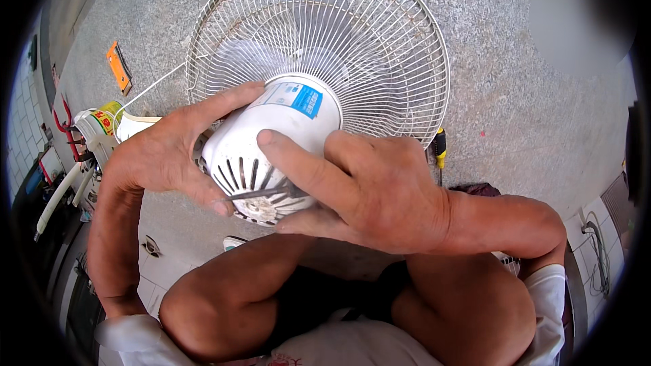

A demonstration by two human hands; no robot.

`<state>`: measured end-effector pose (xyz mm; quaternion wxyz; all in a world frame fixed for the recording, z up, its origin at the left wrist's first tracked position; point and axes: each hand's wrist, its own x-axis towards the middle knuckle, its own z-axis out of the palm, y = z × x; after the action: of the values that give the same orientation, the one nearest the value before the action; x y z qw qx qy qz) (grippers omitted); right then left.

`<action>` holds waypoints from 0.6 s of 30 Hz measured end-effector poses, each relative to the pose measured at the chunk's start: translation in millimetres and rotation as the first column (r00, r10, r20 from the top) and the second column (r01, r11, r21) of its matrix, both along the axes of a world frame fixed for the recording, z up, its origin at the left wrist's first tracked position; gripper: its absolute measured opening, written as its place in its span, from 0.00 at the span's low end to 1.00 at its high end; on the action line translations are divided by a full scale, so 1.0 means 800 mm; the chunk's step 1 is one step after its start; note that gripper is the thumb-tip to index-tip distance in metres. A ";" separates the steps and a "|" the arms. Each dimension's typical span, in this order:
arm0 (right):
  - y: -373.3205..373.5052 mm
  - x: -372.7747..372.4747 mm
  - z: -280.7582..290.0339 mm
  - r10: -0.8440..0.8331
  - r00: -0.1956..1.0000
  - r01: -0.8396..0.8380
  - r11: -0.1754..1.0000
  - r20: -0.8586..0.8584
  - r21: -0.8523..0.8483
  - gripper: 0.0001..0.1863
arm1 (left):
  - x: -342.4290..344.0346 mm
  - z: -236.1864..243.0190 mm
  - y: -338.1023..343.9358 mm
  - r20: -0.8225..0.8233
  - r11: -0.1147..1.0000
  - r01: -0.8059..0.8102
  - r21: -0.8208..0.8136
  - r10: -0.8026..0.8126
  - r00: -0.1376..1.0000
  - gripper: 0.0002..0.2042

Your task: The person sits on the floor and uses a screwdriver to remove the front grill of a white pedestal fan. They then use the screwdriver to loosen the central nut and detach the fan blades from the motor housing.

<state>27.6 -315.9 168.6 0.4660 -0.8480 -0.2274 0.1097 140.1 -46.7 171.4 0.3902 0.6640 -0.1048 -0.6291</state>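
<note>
An electric fan lies in front of me, its round wire guard facing away and its white motor housing turned toward me. The housing carries a blue label and has dark slots around its rear end. My left hand is wrapped round the left side of the housing, fingers on top and thumb near the slotted end. In my right hand is a thin dark metal rod, pinched with its tip pointing left across the vents. The hand covers its other end. My right index finger rests on the housing.
An orange flat packet lies left of the guard, near a white cord. At far left stand a yellow container and a red-handled tool. A yellow-and-black screwdriver lies right of the guard. Coiled cable sits at far right.
</note>
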 end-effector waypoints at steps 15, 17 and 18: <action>-0.014 0.000 0.000 -0.020 0.973 0.034 0.998 -0.230 0.056 0.53 | -0.107 0.005 -0.040 0.933 0.983 0.041 -0.178 0.155 0.325 0.55; -0.039 0.016 0.010 -0.001 0.874 0.112 0.973 -0.486 0.200 0.47 | -0.107 0.004 -0.038 0.933 0.982 0.044 -0.183 0.160 0.322 0.52; -0.052 0.025 0.014 -0.021 0.842 0.139 0.974 -0.539 0.180 0.45 | -0.107 0.004 -0.038 0.932 0.982 0.038 -0.182 0.160 0.327 0.52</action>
<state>47.7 -357.6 180.0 0.6025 -0.7382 -0.0633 0.2966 54.3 -76.8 174.5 0.3359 0.8726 -0.3398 -0.1014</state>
